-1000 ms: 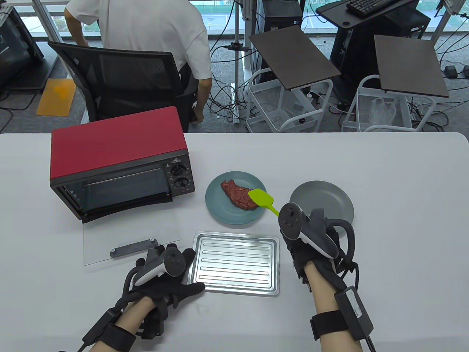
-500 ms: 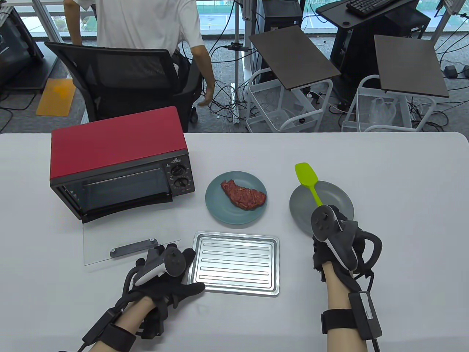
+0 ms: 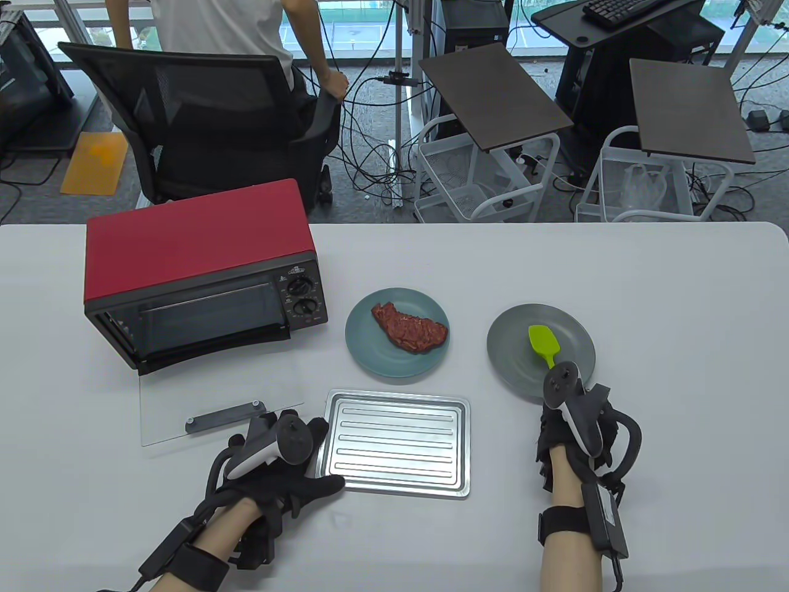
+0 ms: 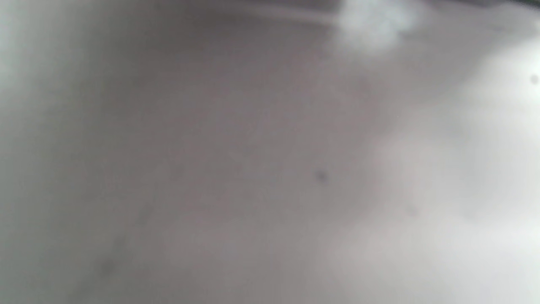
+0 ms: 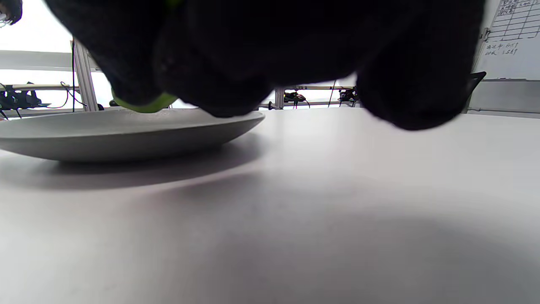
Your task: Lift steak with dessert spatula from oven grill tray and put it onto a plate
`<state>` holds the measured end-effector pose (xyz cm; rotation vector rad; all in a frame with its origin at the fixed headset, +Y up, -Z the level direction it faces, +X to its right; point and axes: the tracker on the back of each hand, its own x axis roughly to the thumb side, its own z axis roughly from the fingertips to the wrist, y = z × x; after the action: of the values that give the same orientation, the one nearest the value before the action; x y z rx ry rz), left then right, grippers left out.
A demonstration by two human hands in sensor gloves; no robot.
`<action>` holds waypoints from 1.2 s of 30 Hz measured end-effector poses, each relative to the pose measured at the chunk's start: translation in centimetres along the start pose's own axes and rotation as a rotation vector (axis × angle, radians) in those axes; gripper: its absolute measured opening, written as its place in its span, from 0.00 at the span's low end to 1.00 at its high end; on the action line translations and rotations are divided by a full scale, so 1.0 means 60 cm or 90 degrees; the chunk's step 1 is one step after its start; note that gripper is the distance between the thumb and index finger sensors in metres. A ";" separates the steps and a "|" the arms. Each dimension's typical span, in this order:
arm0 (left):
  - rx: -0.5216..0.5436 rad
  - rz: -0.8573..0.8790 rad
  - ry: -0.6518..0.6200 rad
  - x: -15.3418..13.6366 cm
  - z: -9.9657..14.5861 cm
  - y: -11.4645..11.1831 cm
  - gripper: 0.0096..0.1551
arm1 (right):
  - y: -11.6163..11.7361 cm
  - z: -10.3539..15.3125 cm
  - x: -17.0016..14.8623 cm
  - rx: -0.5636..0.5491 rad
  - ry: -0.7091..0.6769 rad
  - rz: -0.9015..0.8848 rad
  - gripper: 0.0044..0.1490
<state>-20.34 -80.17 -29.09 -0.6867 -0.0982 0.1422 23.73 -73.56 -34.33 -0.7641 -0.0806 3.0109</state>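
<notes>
My right hand (image 3: 570, 425) gripped the lime-green silicone dessert spatula (image 3: 543, 344) by its handle, lower right; its bendy blade probably sagged under that floppy red-brown steak (image 3: 409, 327).

Both hands wear black gloves. The left hand (image 3: 280, 478) has a white and dark grey tracker on its back, and so does the right hand (image 3: 570, 425). Each bare forearm has a black strap with a small black box. Black cables run from the boxes.

gloved fingers (image 5: 270, 55), green spatula (image 5: 145, 103) — grey plate (image 5: 126, 135), table (image 5: 295, 219)
</notes>
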 end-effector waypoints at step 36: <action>-0.004 0.004 -0.003 0.000 -0.002 -0.001 0.61 | 0.030 0.019 0.009 0.027 0.018 0.023 0.37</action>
<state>-20.33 -80.26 -29.15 -0.6925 -0.1005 0.1488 22.69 -75.38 -33.68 -0.8122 -0.0024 3.0242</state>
